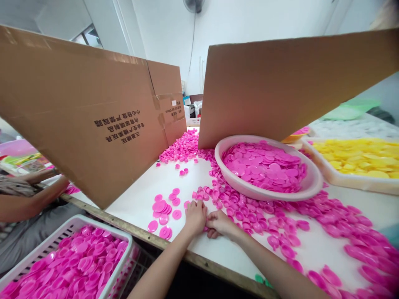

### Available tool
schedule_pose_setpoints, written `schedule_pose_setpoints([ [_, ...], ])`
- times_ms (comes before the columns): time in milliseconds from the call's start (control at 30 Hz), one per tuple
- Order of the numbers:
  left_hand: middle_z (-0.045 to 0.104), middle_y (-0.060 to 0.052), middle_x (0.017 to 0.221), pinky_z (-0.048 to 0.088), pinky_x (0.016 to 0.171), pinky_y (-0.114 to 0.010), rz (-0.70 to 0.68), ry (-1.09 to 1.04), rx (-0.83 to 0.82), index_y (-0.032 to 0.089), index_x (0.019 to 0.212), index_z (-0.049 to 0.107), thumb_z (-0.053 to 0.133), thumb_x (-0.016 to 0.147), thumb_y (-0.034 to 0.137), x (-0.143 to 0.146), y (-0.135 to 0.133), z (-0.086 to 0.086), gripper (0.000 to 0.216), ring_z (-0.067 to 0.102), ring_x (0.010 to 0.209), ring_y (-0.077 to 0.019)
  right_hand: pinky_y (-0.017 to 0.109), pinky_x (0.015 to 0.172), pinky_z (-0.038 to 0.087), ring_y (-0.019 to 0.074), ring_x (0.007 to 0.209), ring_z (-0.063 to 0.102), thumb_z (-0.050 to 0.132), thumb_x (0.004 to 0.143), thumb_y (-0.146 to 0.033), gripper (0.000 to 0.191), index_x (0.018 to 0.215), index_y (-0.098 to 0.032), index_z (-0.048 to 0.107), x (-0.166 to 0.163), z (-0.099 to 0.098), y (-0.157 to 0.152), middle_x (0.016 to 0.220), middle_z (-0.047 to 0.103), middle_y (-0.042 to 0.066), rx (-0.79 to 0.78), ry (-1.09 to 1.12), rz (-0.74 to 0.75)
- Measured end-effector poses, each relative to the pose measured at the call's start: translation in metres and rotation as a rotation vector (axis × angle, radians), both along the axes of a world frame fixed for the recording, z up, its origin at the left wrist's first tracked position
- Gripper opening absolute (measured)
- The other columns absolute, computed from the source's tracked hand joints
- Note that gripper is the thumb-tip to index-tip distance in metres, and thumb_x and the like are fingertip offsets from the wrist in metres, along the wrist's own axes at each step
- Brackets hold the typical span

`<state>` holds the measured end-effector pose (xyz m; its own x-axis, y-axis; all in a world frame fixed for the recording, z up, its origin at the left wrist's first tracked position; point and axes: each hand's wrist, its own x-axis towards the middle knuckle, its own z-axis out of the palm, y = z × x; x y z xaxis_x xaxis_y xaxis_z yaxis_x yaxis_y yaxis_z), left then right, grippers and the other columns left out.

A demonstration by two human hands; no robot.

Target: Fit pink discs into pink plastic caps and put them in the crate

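Observation:
My left hand [195,217] and my right hand [220,224] meet over the white table, fingers curled in close to each other. A sliver of a pink plastic piece [206,229] shows between them, at my right fingertips; its shape is mostly covered. Whatever my left fingers grip is hidden. Left of my hands lie flat pink discs [160,206], loosely spread and partly stacked. Small pink cups [232,203] form a heap just beyond and right of my hands.
A pink basin [316,182] of discs stands behind the cups. Cardboard panels [134,104] rise left and right. A white basket [126,237] of pink pieces sits below the table edge. Yellow pieces fill a tray [349,180] at right. Another person's arm [37,199] is at left.

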<state>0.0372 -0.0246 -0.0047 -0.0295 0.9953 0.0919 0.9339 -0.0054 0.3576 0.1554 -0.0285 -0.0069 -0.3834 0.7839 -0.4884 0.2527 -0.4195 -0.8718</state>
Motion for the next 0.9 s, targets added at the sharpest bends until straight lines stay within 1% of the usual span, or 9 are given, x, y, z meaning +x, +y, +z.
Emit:
schedule_pose_setpoints([
  [200,0.055,-0.007,0.091,0.033,0.072,-0.032,-0.034,0.116,0.009,0.018,0.093,0.049,0.028,0.085,0.032,0.007,-0.007,0.001,0.026,0.048,0.087,-0.0219,0.017,0.037,0.043,0.0115,0.04,0.057,0.055,0.074,-0.02,0.014,0.066,-0.015,0.044,0.001,-0.003,0.001,0.039,0.054,-0.002,-0.029,0.002,0.026],
  [367,0.061,-0.004,0.074,0.032,0.056,-0.024,-0.05,0.037,-0.126,0.019,0.095,0.048,0.028,0.086,0.037,-0.001,-0.023,0.024,0.028,0.056,0.068,-0.0163,0.02,0.041,0.043,0.0113,0.042,0.056,0.046,0.079,-0.027,0.015,0.078,-0.014,0.051,-0.001,-0.002,-0.016,0.049,0.057,-0.001,0.275,-0.012,0.112],
  [433,0.061,-0.002,0.072,0.032,0.055,-0.023,0.024,-0.012,-0.081,0.02,0.09,0.05,0.033,0.084,0.04,-0.028,-0.041,0.039,0.027,0.056,0.067,-0.0151,0.023,0.046,0.044,0.0128,0.048,0.057,0.044,0.079,-0.031,0.023,0.087,-0.014,0.056,0.004,0.006,-0.017,0.058,0.06,0.002,0.468,-0.069,0.169],
  [533,0.061,0.0,0.067,0.033,0.055,-0.022,0.372,0.02,0.04,0.021,0.084,0.051,0.031,0.083,0.045,-0.104,-0.087,0.065,0.032,0.056,0.064,-0.0148,0.03,0.069,0.045,0.0179,0.075,0.059,0.042,0.08,-0.031,0.03,0.1,-0.015,0.057,0.02,0.019,-0.006,0.085,0.063,0.009,0.807,-0.296,0.052],
  [633,0.061,-0.004,0.077,0.036,0.06,-0.027,0.771,0.305,0.147,0.021,0.081,0.053,0.032,0.079,0.051,-0.191,-0.135,0.086,0.037,0.056,0.072,-0.0208,0.036,0.084,0.038,0.0236,0.098,0.051,0.04,0.08,-0.022,0.033,0.109,-0.016,0.055,0.036,0.018,0.013,0.104,0.057,0.013,0.995,-0.574,-0.032],
  [700,0.061,-0.007,0.087,0.037,0.066,-0.032,0.918,0.451,0.187,0.02,0.085,0.054,0.037,0.077,0.049,-0.226,-0.155,0.09,0.034,0.054,0.08,-0.0254,0.037,0.086,0.037,0.0253,0.102,0.048,0.041,0.078,-0.019,0.035,0.109,-0.016,0.056,0.043,0.008,0.022,0.107,0.056,0.013,1.046,-0.68,0.007],
  [733,0.061,-0.007,0.088,0.037,0.067,-0.032,0.922,0.437,0.196,0.019,0.086,0.054,0.039,0.077,0.046,-0.231,-0.16,0.089,0.032,0.054,0.08,-0.0251,0.037,0.086,0.037,0.0256,0.1,0.049,0.041,0.077,-0.018,0.034,0.106,-0.015,0.058,0.045,0.001,0.025,0.105,0.057,0.013,1.071,-0.704,0.041],
  [800,0.061,-0.004,0.084,0.038,0.068,-0.028,0.796,0.246,0.204,0.019,0.085,0.053,0.04,0.077,0.039,-0.218,-0.158,0.08,0.025,0.055,0.078,-0.0202,0.039,0.084,0.038,0.0274,0.098,0.051,0.039,0.077,-0.019,0.032,0.099,-0.013,0.062,0.046,-0.014,0.03,0.101,0.06,0.014,1.141,-0.734,0.083],
  [900,0.06,-0.002,0.083,0.039,0.069,-0.024,0.547,-0.061,0.212,0.02,0.084,0.055,0.041,0.077,0.027,-0.163,-0.121,0.06,0.017,0.054,0.078,-0.0146,0.043,0.076,0.042,0.0294,0.087,0.056,0.041,0.074,-0.023,0.03,0.091,-0.016,0.065,0.045,-0.039,0.04,0.091,0.064,0.014,1.24,-0.732,0.084],
])
